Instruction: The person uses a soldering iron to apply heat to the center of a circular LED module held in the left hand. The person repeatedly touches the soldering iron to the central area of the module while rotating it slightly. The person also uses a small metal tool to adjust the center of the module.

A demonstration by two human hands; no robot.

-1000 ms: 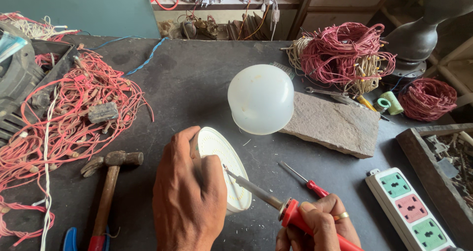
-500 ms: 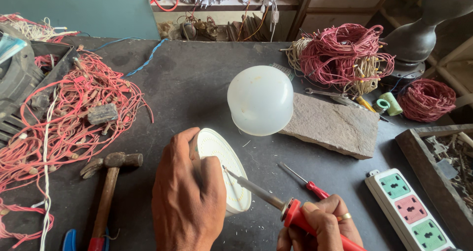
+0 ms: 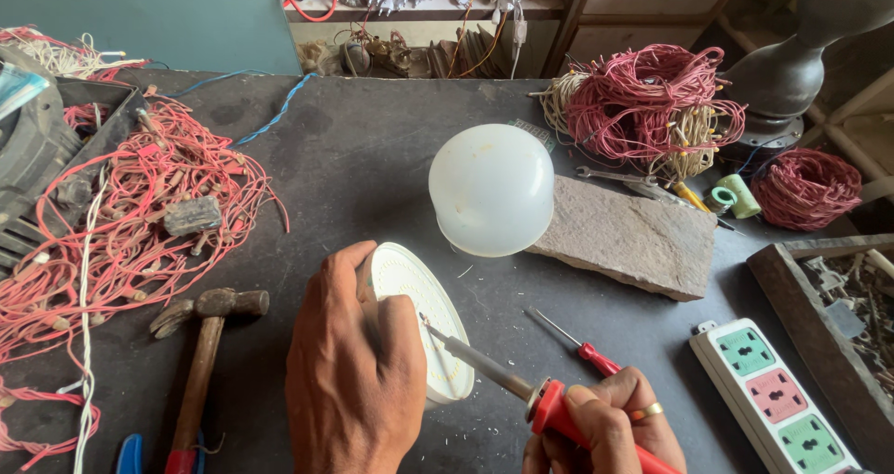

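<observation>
From where I watch, my left hand (image 3: 358, 376) is wrapped around the round white plastic lamp base (image 3: 421, 320), fingers curled over its near rim and tilting its flat face, with a ring of small yellowish chips on it, toward the right. My right hand (image 3: 610, 427) is closed in a fist-like grip on the red-handled soldering iron (image 3: 507, 381). The iron's long axis runs from the lower right, at the handle, up and left to its tip, which sits on or just off the board face; I cannot tell whether it touches. So the base lies directly left of the right hand, and the left hand, already holding it, is the nearer one.

Just beyond the base on the dark grey tabletop (image 3: 372, 176) stands the frosted white dome-shaped diffuser (image 3: 491, 190), leaning against a flat grey stone slab (image 3: 633, 237). A small red-handled screwdriver (image 3: 575, 344) lies between the iron and the slab. A wooden-handled hammer (image 3: 205, 353) lies left of my left hand, near a tangle of red wire (image 3: 130, 223). A white power strip with green and pink sockets (image 3: 773, 395) lies at the right.
</observation>
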